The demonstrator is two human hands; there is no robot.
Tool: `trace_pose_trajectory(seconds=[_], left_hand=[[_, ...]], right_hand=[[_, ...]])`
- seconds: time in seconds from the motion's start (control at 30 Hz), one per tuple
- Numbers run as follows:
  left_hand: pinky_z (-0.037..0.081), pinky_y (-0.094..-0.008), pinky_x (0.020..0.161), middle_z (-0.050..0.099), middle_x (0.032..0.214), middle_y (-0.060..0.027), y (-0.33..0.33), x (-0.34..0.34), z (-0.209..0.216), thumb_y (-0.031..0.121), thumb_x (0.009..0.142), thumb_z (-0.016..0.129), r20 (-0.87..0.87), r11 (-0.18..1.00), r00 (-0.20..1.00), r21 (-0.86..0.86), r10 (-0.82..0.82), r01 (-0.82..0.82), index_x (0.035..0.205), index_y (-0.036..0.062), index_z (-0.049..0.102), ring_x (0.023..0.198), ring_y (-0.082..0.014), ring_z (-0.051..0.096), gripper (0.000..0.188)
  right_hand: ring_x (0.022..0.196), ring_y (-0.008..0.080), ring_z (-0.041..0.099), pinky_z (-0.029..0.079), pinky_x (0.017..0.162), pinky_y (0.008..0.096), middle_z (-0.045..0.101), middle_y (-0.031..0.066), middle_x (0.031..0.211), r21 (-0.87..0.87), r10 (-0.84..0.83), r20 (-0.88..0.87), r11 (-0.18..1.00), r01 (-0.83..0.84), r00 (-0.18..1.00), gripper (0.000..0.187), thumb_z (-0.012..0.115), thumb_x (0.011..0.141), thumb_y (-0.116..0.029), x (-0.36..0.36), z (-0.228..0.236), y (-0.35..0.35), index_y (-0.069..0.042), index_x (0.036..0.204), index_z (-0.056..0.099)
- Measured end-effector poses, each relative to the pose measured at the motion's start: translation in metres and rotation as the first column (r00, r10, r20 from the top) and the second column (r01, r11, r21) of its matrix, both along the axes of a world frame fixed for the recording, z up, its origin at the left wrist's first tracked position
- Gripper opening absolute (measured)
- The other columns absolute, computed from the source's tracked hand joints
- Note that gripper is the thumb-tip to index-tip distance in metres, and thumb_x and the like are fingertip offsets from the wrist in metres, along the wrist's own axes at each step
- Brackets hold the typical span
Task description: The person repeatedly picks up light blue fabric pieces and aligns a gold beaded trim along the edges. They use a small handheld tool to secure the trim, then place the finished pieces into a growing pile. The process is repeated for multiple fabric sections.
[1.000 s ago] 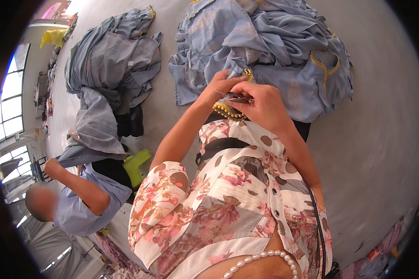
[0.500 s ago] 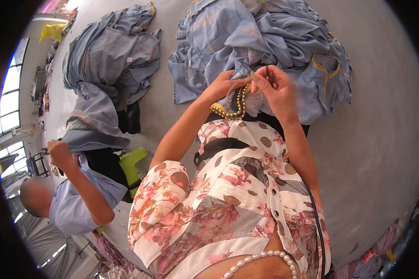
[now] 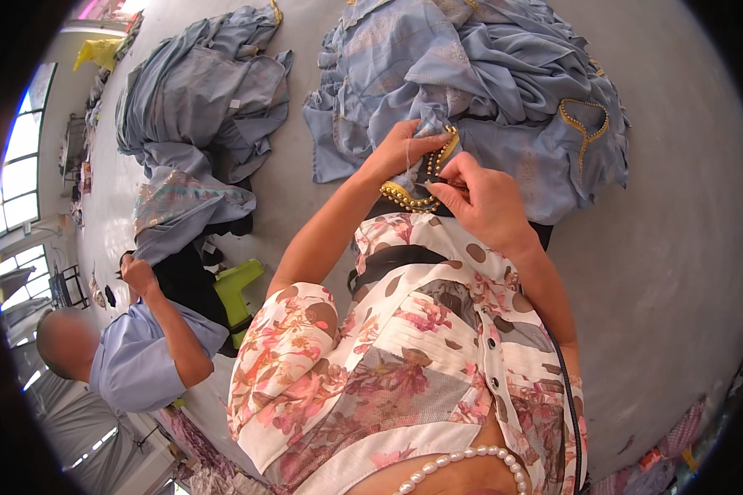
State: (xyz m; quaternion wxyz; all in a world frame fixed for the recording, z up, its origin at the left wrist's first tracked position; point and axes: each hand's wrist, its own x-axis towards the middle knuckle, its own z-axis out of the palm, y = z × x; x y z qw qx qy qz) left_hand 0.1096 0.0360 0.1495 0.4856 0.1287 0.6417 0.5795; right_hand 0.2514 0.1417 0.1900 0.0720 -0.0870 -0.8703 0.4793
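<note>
My left hand [image 3: 406, 153] is closed on the neckline of a blue-grey garment, its thumb near the upper end of the gold beaded trim [image 3: 400, 196]. This trim curves down below the hand in front of my waist. Just right of it is my right hand [image 3: 485, 202], thumb and fingers pinched close to the beads. A small dark tool shows partly inside the right hand's curled fingers; its kind is hidden. A fine pale thread appears to hang by the left hand. The garment runs into a large heap of blue-grey cloth [image 3: 504, 74] beyond my hands.
Another gold-beaded neckline [image 3: 584, 132] lies on the heap's right side. To the left, a co-worker [image 3: 153, 346] in a light blue shirt handles similar cloth beside a second blue-grey pile [image 3: 202, 91]. A lime-green plastic seat [image 3: 238, 293] stands by that person. Grey floor [image 3: 669, 247] stretches to the right.
My right hand has moved down and slightly right, away from my left fingers, and the dark tool is now more hidden. My left hand keeps its hold. The co-worker's hand and cloth have shifted.
</note>
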Motion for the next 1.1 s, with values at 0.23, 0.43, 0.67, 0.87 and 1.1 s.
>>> trace_pose_trajectory(seconds=[0.23, 0.43, 0.67, 0.87, 1.1], left_hand=[[0.045, -0.0238, 0.063, 0.062, 0.083, -0.0001, 0.005, 0.000, -0.009, 0.024, 0.083, 0.067, -0.053, 1.000, 0.998, -0.011, -0.028, 0.027, 0.096, 0.0016, 0.062, 0.071, -0.0066, 0.055, 0.026], [0.047, -0.0233, 0.072, 0.064, 0.094, -0.0019, -0.001, -0.003, -0.009, 0.018, 0.084, 0.065, -0.025, 0.997, 1.000, 0.077, 0.014, -0.012, 0.102, -0.0009, 0.061, 0.081, -0.0079, 0.059, 0.026], [0.049, -0.0197, 0.066, 0.064, 0.089, -0.0006, -0.023, 0.000, -0.004, 0.013, 0.085, 0.063, 0.118, 0.990, 0.991, 0.120, 0.065, -0.079, 0.102, 0.0020, 0.061, 0.075, -0.0054, 0.060, 0.021], [0.047, -0.0213, 0.068, 0.064, 0.088, 0.0018, -0.029, 0.011, -0.005, 0.015, 0.086, 0.064, -0.053, 0.982, 0.998, 0.183, -0.034, 0.043, 0.099, 0.0031, 0.064, 0.077, -0.0039, 0.057, 0.017], [0.045, -0.0215, 0.074, 0.062, 0.089, 0.0043, -0.039, 0.018, -0.021, 0.016, 0.086, 0.065, -0.188, 0.992, 0.982, 0.114, -0.024, 0.046, 0.098, 0.0021, 0.064, 0.081, -0.0033, 0.053, 0.018]], right_hand=[[0.056, 0.0287, 0.059, 0.044, 0.050, 0.0373, 0.059, 0.0115, 0.063, 0.103, -0.006, -0.097, 0.995, 0.016, 0.995, 0.025, 0.067, 0.080, -0.026, -0.005, -0.004, -0.012, -0.006, 0.081, 0.053], [0.055, 0.0075, 0.050, 0.039, 0.050, 0.0223, 0.055, 0.0005, 0.065, -0.572, -0.369, -0.193, 0.795, 0.202, 0.909, 0.019, 0.062, 0.088, -0.023, -0.004, -0.018, 0.010, -0.004, 0.087, 0.056], [0.061, 0.0007, 0.044, 0.035, 0.054, 0.0155, 0.054, -0.0059, 0.072, -0.615, -0.372, -0.019, 0.736, 0.283, 0.928, 0.023, 0.064, 0.087, -0.023, 0.001, -0.038, 0.028, -0.001, 0.091, 0.058], [0.059, 0.0040, 0.048, 0.041, 0.052, 0.0221, 0.059, 0.0010, 0.070, -0.286, -0.326, 0.032, 0.903, 0.321, 0.945, 0.036, 0.075, 0.076, -0.027, -0.008, -0.029, 0.017, 0.003, 0.090, 0.060], [0.061, 0.0018, 0.048, 0.039, 0.052, 0.0187, 0.057, -0.0023, 0.068, -0.670, -0.265, 0.108, 0.692, 0.267, 0.958, 0.014, 0.068, 0.079, -0.008, -0.001, -0.049, 0.013, 0.002, 0.084, 0.060]])
